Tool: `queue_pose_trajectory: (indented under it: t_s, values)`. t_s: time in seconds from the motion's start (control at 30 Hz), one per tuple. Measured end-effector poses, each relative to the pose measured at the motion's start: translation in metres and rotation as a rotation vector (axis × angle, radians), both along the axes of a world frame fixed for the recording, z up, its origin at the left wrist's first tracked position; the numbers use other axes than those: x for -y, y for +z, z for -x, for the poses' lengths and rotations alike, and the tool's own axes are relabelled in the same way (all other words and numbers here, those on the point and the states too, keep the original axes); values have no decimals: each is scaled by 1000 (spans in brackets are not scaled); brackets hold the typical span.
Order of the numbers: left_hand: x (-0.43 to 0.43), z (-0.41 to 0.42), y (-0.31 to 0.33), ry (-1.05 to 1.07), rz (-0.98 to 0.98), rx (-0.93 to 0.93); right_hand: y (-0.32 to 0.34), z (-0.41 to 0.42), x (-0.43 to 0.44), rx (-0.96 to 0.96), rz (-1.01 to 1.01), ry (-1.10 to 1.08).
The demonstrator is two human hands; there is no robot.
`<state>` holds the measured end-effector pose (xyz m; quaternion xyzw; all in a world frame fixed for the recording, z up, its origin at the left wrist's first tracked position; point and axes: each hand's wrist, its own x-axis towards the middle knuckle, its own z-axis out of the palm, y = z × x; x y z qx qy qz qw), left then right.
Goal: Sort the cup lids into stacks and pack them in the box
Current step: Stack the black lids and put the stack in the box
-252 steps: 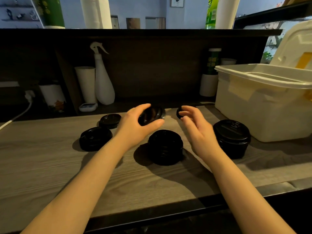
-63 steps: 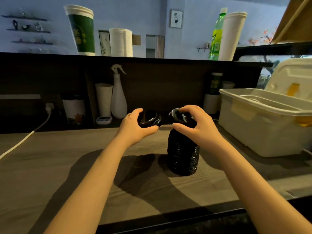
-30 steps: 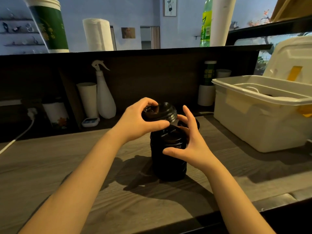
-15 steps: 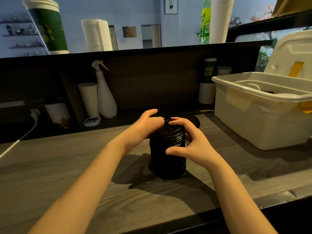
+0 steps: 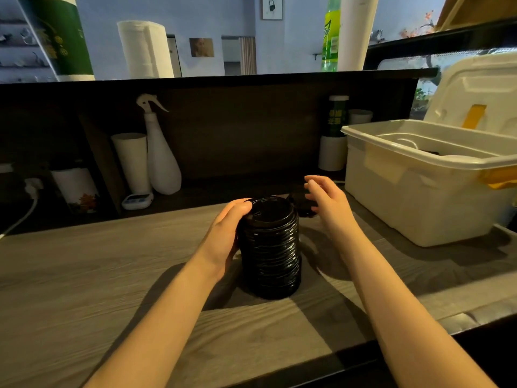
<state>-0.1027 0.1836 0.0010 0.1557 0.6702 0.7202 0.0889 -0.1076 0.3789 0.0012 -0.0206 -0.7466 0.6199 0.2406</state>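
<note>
A tall stack of black cup lids (image 5: 270, 247) stands upright in the middle of the wooden counter. My left hand (image 5: 228, 233) is curled against the stack's left side, fingertips at its top rim. My right hand (image 5: 327, 201) hovers open just right of the stack, fingers spread, above a single black lid (image 5: 300, 204) lying behind the stack. The white plastic box (image 5: 419, 189) sits at the right with its lid flipped up; something dark shows inside it.
A white spray bottle (image 5: 161, 158), paper cups (image 5: 131, 161) and a small timer (image 5: 137, 200) stand in the dark recess behind the counter. A white cable (image 5: 22, 217) runs at the left. The counter's front edge (image 5: 307, 362) is close to me.
Both hands were pressing the top of the stack half a second ago. Now my right hand has come off and moved right and back; my left hand has slid to the stack's side.
</note>
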Motion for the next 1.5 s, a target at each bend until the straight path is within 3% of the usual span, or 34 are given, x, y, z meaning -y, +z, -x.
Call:
queue_pose_trajectory:
  t_s: [0.1,0.17,0.3,0.43,0.97,1.13,1.3,1.5]
  values:
    - [0,1,0,-7,-20,-17,-15,36,-20,96,-327,-176]
    - [0,1,0,-11,-22,-31,-26,56,-31,222,-469,-172]
    - [2,2,1,-30,-25,-50,-36,79,-38,417,-465,-46]
    - [4,5,-4,-53,-24,-57,-44,85,-38,487,-681,-122]
    - [5,3,-3,-48,-32,-40,-32,23,-47,357,-641,-100]
    - [5,2,-4,-61,-7,-30,-36,-15,-39,323,-467,38]
    - [5,-2,-4,-59,18,-12,-44,-44,-38,397,-687,10]
    - [6,-9,-4,-38,25,13,-38,-57,-37,406,-594,63]
